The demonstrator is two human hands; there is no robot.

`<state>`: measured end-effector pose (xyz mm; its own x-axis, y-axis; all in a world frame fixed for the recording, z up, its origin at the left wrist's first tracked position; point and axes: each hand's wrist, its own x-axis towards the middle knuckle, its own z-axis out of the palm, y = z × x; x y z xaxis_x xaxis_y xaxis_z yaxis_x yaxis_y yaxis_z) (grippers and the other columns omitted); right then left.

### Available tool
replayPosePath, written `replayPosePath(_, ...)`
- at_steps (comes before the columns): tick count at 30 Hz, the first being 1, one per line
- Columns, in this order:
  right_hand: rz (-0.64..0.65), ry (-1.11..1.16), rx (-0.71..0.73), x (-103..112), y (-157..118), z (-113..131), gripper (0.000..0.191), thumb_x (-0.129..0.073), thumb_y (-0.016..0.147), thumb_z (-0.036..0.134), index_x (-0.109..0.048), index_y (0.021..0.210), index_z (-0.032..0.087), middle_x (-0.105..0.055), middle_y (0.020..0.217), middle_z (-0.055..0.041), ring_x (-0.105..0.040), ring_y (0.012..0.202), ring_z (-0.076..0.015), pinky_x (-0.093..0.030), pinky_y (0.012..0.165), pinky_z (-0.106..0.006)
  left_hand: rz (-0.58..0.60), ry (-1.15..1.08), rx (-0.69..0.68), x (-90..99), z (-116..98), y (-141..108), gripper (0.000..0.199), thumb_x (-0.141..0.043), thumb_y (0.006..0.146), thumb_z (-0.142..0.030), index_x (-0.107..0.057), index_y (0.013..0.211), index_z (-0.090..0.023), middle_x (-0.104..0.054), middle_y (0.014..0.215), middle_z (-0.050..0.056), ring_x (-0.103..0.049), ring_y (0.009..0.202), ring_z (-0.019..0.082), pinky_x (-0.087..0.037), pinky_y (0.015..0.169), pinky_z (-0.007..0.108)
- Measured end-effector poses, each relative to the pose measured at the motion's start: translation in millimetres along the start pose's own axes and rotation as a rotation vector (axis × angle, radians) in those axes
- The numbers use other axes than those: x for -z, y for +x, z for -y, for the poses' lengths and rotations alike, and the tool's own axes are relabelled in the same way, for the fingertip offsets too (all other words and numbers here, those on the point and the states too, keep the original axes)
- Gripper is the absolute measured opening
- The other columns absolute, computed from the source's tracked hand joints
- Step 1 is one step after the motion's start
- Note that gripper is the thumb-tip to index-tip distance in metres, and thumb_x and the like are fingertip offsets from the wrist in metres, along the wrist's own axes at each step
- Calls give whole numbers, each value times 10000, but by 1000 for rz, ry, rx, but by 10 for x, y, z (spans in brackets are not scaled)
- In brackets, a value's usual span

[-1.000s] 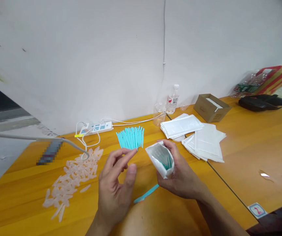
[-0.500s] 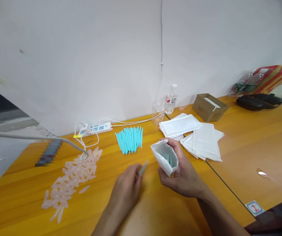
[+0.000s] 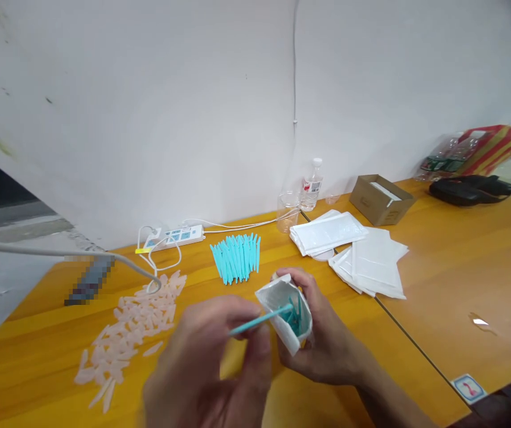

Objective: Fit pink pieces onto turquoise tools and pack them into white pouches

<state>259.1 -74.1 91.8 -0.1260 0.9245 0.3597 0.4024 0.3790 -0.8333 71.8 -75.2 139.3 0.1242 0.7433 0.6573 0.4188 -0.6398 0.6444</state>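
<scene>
My left hand (image 3: 193, 356) pinches a thin teal plastic stick (image 3: 258, 321) between thumb and fingers; the hand is slightly blurred. The stick's far tip reaches into the mouth of a white padded envelope (image 3: 274, 295). Wrapped around that envelope from the right, my right hand (image 3: 329, 336) keeps it tilted with its opening towards me. Several more teal sticks (image 3: 297, 318) show inside it. Beyond the hands, a row of similar turquoise sticks (image 3: 236, 258) lies side by side on the wooden table (image 3: 220, 214).
Pale pink pieces (image 3: 139, 321) spread across the left, near a power strip (image 3: 179, 235) with white cables. White envelopes (image 3: 375, 261) are stacked behind my right hand. Along the wall stand a plastic cup (image 3: 287, 214), a water bottle (image 3: 311, 187) and a cardboard box (image 3: 378, 202).
My left hand has risen closer to the camera, bringing its stick to the envelope's mouth. The envelope has shifted down and left, its opening tilted so more sticks inside are visible.
</scene>
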Motion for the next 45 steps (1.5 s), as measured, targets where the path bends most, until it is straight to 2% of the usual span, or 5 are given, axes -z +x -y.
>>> replayPosePath(14, -333, -62, -231, 36, -377, -516, 259, -596, 901, 285, -652, 1137, 194, -716, 1096, -99, -680, 998, -279, -574, 862, -397, 289, -32, 296, -246, 1078, -609, 304, -550, 974, -319, -623, 1260, -243, -656, 1051, 70, -625, 849, 176, -541, 789, 321)
replayPosePath(22, -788, -445, -374, 1127, 284, -563, 118, -625, 774, 262, -693, 773, 166, -698, 735, -49, -643, 703, -222, -478, 600, -288, 456, -96, 458, -460, 1397, -897, 414, -477, 1005, -424, -530, 1353, -207, -642, 1122, 97, -602, 749, 143, -515, 673, 287)
replayPosePath(27, -253, -785, -171, 1458, 833, -1089, 412, -452, 940, 227, -632, 1310, 211, -595, 1392, -133, -511, 1310, -323, -382, 1069, -473, 475, -94, 476, -418, 1391, -887, 452, -480, 1000, -438, -482, 1397, -222, -638, 1141, 84, -600, 747, 131, -506, 673, 279)
replayPosePath(35, 72, -958, -350, 1432, 795, -2180, 536, -444, 949, 305, -495, 1474, 211, -316, 1613, -188, -237, 1481, -465, -248, 1085, -738, 496, -88, 389, -424, 1426, -922, 402, -514, 989, -374, -507, 1366, -236, -649, 1076, 59, -584, 769, 132, -502, 714, 274)
replayPosePath(45, -132, -544, 80, -63, 110, -1251, 281, -548, 918, 301, -690, 1145, 214, -707, 1118, -130, -680, 1067, -302, -559, 949, -479, 269, 323, 322, 374, 1670, -872, 233, -577, 967, -341, -681, 1154, -249, -679, 1065, 43, -650, 905, 170, -507, 791, 272)
